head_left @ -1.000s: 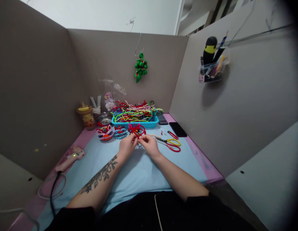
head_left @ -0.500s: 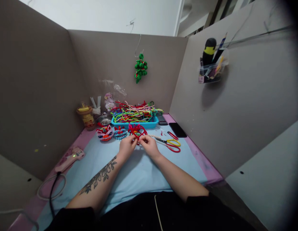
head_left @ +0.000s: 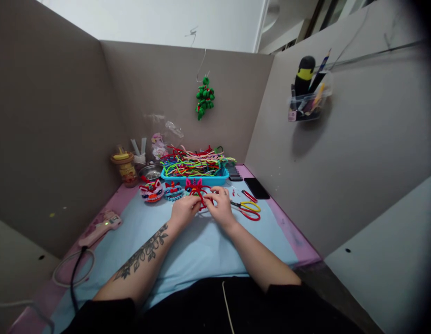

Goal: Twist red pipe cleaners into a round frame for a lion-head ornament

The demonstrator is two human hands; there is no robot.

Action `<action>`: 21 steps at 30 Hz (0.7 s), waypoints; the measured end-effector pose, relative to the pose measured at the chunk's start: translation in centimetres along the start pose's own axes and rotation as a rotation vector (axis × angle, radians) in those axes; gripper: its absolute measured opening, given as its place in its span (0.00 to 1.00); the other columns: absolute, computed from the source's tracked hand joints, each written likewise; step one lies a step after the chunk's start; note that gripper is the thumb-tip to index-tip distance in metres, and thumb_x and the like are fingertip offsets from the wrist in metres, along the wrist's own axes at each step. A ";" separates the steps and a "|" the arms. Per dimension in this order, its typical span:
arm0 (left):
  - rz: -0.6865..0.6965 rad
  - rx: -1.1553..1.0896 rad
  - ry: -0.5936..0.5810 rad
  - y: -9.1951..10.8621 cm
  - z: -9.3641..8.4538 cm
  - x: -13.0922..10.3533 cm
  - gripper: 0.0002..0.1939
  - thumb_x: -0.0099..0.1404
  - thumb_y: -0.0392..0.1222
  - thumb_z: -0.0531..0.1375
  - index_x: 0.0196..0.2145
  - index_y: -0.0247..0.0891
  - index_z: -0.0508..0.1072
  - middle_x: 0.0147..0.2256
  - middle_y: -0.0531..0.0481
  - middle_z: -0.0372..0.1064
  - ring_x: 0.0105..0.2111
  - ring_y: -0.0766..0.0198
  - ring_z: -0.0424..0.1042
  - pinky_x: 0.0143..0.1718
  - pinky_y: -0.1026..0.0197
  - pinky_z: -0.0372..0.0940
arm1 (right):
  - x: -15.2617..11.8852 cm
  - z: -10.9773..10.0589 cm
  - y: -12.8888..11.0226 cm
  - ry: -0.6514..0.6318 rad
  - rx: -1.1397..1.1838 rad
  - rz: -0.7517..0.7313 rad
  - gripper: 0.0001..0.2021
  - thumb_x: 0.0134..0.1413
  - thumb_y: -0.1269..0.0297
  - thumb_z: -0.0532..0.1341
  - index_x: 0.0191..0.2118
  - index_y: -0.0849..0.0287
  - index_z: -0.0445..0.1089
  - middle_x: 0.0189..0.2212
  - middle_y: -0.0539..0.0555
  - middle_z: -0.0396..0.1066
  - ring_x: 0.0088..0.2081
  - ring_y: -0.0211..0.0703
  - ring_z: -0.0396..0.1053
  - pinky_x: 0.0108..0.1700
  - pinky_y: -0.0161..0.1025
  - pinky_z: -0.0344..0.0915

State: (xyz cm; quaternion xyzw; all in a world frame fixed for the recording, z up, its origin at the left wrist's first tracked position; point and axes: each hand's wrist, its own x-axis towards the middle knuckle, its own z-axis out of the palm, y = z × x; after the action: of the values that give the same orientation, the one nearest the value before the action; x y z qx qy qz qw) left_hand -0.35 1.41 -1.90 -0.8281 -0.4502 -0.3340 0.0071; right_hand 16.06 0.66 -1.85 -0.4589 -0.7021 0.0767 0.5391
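Note:
Both hands meet over the middle of the blue cloth (head_left: pixel 201 250), working on red pipe cleaners (head_left: pixel 200 191) bent into loops. My left hand (head_left: pixel 184 209) pinches the red pipe cleaners from the left. On the other side my right hand (head_left: pixel 220 208) has its thumb and fingers closed on them too, with the upper fingers raised. Just behind lies a pink-and-red pipe-cleaner animal head (head_left: pixel 193 183), partly covered by the loops. To the left sit a blue pipe-cleaner head (head_left: pixel 174 191) and a pink-and-red one (head_left: pixel 152 192).
A blue tray (head_left: pixel 194 181) heaped with coloured pipe cleaners stands at the back. Scissors (head_left: pixel 248 208), a red-handled tool (head_left: pixel 249 195) and a phone (head_left: pixel 257 188) lie right. A glue gun (head_left: pixel 101 228) with a cable lies left. A drink cup (head_left: pixel 125 169) and metal bowl (head_left: pixel 151 172) stand back left.
My right hand has turned and its fingers have lifted and spread over the red loops. The loops have shifted shape between the hands. My left hand keeps nearly the same place.

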 end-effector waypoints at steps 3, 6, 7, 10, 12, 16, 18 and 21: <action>0.091 0.076 -0.054 0.3 -0.2 0.0 0.11 0.65 0.40 0.52 0.38 0.41 0.74 0.34 0.48 0.74 0.35 0.61 0.71 0.37 0.62 0.61 | 0.3 0.4 0.3 -0.027 0.043 0.095 0.04 0.47 0.62 0.63 0.29 0.54 0.75 0.42 0.56 0.65 0.49 0.50 0.60 0.53 0.48 0.54; 0.116 0.104 -0.091 0.5 -0.2 0.1 0.11 0.65 0.40 0.52 0.37 0.40 0.74 0.32 0.48 0.74 0.34 0.61 0.70 0.35 0.62 0.60 | 0.4 0.8 0.8 -0.067 0.146 0.208 0.04 0.46 0.62 0.63 0.27 0.56 0.74 0.45 0.56 0.64 0.51 0.49 0.59 0.55 0.47 0.52; 0.102 0.088 -0.088 0.5 -0.2 0.1 0.11 0.64 0.40 0.52 0.37 0.40 0.74 0.32 0.48 0.74 0.34 0.62 0.70 0.36 0.62 0.61 | 0.4 0.9 1.1 -0.076 0.197 0.241 0.05 0.45 0.62 0.63 0.27 0.56 0.74 0.46 0.56 0.64 0.51 0.49 0.60 0.56 0.47 0.52; 0.013 0.010 -0.066 0.4 0.0 0.2 0.10 0.64 0.40 0.53 0.38 0.41 0.74 0.36 0.48 0.75 0.37 0.62 0.71 0.38 0.62 0.61 | 0.3 1.3 1.8 -0.082 0.376 0.335 0.06 0.44 0.60 0.63 0.26 0.58 0.73 0.48 0.57 0.63 0.52 0.47 0.61 0.56 0.45 0.53; -0.052 -0.026 -0.063 0.4 0.1 0.3 0.10 0.63 0.40 0.54 0.37 0.41 0.74 0.37 0.49 0.75 0.38 0.61 0.71 0.38 0.62 0.62 | 0.3 1.5 2.0 -0.072 0.460 0.386 0.08 0.43 0.58 0.64 0.26 0.58 0.73 0.50 0.57 0.62 0.53 0.48 0.61 0.56 0.45 0.53; -0.126 -0.066 -0.071 0.5 0.0 0.5 0.10 0.63 0.42 0.53 0.37 0.41 0.74 0.36 0.49 0.75 0.36 0.61 0.71 0.36 0.63 0.61 | 0.1 1.9 2.1 -0.044 0.503 0.420 0.09 0.40 0.58 0.65 0.26 0.58 0.74 0.55 0.58 0.58 0.56 0.50 0.57 0.58 0.45 0.52; -0.143 -0.093 -0.067 0.5 -0.1 0.5 0.10 0.63 0.42 0.53 0.36 0.41 0.74 0.35 0.49 0.74 0.35 0.61 0.71 0.34 0.63 0.61 | 0.0 2.1 2.0 -0.028 0.499 0.411 0.08 0.40 0.58 0.66 0.26 0.58 0.74 0.56 0.58 0.57 0.57 0.50 0.56 0.59 0.44 0.50; -0.171 -0.125 -0.076 0.6 -0.2 0.6 0.10 0.63 0.42 0.53 0.36 0.41 0.74 0.34 0.50 0.74 0.33 0.63 0.70 0.31 0.64 0.59 | -0.2 2.6 2.3 -0.020 0.490 0.401 0.09 0.41 0.58 0.66 0.26 0.58 0.74 0.56 0.58 0.56 0.57 0.49 0.56 0.58 0.44 0.51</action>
State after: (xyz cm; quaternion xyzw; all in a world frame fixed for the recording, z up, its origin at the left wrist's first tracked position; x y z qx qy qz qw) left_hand 0.21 1.45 -1.29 -0.7975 -0.4974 -0.3293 -0.0899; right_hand 15.22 2.82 -4.39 -0.4441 -0.5635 0.3528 0.6006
